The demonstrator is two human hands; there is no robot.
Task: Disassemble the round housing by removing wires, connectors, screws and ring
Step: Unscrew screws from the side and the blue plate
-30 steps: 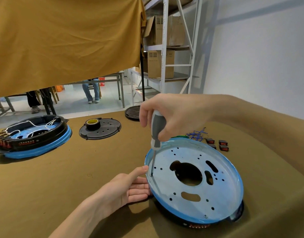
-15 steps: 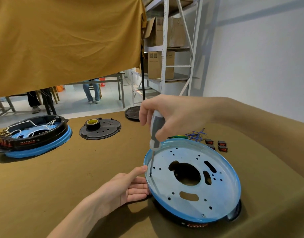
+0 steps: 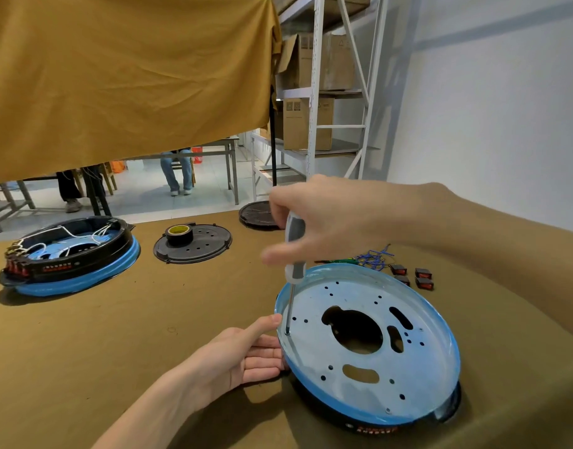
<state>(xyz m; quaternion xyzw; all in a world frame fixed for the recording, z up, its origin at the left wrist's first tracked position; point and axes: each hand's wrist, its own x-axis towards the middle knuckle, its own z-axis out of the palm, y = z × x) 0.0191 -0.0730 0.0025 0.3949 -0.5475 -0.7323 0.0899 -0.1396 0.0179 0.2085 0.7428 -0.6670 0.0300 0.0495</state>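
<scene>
My right hand point(image 3: 337, 222) grips a screwdriver point(image 3: 293, 264) upright, its tip set in the near-left edge of the round housing point(image 3: 369, 345), which lies blue plate up on the table point(image 3: 116, 335). My left hand point(image 3: 243, 358) rests just left of it, fingers straight against its rim. Beyond my right hand lie loose wires point(image 3: 374, 256) and small connectors point(image 3: 414, 277).

Two round housings point(image 3: 369, 345) point(image 3: 69, 257), two black lids point(image 3: 194, 243) point(image 3: 257, 215), four connectors point(image 3: 411, 277), one screwdriver point(image 3: 293, 254), one tape roll point(image 3: 178, 233)
</scene>
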